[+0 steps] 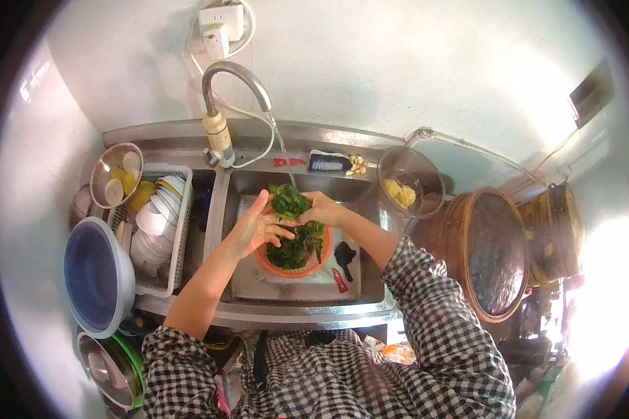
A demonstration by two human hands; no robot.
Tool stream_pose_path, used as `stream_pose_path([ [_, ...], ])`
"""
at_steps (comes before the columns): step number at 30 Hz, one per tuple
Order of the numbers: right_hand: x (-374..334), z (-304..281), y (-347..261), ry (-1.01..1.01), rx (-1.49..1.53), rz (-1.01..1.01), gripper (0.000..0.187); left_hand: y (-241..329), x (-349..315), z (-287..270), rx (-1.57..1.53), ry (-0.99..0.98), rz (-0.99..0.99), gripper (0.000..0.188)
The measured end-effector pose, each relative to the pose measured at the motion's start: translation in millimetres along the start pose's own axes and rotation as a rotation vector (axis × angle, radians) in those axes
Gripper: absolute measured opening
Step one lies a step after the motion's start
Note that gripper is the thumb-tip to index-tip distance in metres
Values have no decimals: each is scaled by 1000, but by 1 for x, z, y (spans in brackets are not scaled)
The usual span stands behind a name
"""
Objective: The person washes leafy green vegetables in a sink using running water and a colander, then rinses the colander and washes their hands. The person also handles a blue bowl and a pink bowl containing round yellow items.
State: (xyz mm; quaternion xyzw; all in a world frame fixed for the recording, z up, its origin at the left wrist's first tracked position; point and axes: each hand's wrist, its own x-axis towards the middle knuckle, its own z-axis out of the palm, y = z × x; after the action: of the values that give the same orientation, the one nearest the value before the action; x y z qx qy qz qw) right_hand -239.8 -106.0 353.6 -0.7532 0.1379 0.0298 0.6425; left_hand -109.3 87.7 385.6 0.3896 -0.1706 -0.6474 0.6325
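Both hands are over the sink (241, 288). Right hand (323, 209) has a wet-looking bunch (288, 202) of dark leafy greens, fingers closed around its right side, though the leaves cover some of the fingertips. Left hand (255, 229) is just across from it, fingers spread apart and thumb pointing up; can't tell if any of them actually touch the bunch. So that bunch is held up over the middle of the sink, and below it there's an orange basket (291, 274) sitting in the sink with more greens (292, 253) in it.

Tap (220, 136) stands at the back left of the sink, with a thin stream of water (281, 148) coming down near the bunch. Inside the sink, right of the basket, there's a black thing (344, 255) and a small red piece (339, 281), too small to make out properly. Brush (330, 163) is on the ledge behind the sink.

Left of the sink is a rack (182, 234) full of white dishes (157, 223), and a blue basin (94, 276) further left. Right of the sink: a clear bowl (430, 201) with a yellow lump (400, 193) in it, then a big round steamer (496, 255).
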Motion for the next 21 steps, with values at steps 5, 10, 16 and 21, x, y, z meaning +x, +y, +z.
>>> stream_pose_path([
  [5, 1, -3, 5, -44, 351, 248, 27, 15, -18, 5, 1497, 227, 745, 76],
  [10, 4, 11, -25, -361, 409, 329, 19, 40, -3, 10, 2260, -150, 1058, 79],
  [16, 8, 26, -51, -485, 148, 230, 24, 44, 17, 5, 2351, -193, 787, 41],
  [21, 21, 35, -39, -178, -428, 155, 28, 30, 24, -9, 2277, -105, 590, 32],
])
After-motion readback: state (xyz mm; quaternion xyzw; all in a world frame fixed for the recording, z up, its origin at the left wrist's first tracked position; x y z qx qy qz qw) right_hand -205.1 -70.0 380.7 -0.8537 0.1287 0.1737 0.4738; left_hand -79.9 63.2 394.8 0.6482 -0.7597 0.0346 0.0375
